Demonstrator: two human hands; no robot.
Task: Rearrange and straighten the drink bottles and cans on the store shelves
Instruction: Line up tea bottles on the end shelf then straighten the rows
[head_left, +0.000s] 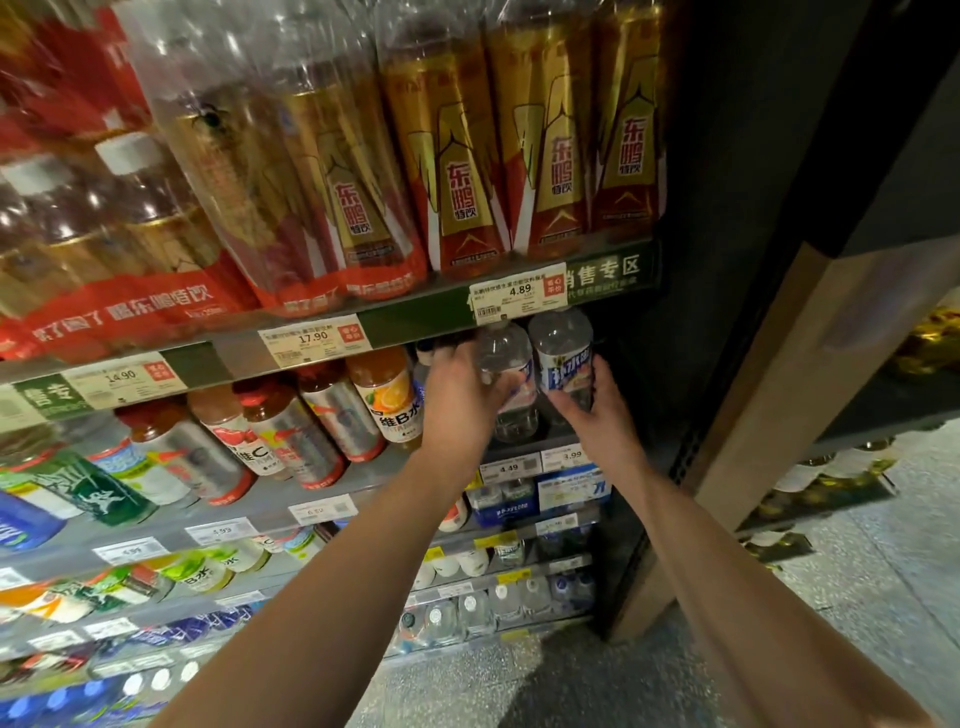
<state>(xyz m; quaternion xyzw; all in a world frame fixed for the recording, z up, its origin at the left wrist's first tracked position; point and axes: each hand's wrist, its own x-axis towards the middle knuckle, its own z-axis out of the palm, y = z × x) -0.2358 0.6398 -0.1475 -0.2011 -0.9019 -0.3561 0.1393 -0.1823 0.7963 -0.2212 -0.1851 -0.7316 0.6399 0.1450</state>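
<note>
Shelves (311, 332) crowd with drinks; at the right end, left hand (457, 395) and right hand (597, 405) each grip a clear bottle (506, 364), bottles (563, 348) touching.

I saw white paper price tags (313, 339) clipped along the grey metal shelf edge (415, 317), one reading 17.90, another (517, 293) 4.89, beside a dark green sign strip with white characters (610, 271). To the right stood a tall brown cardboard-coloured panel (769, 374) against the black end wall of the shelving (727, 156). Below lay a speckled grey stone floor (857, 551).
</note>
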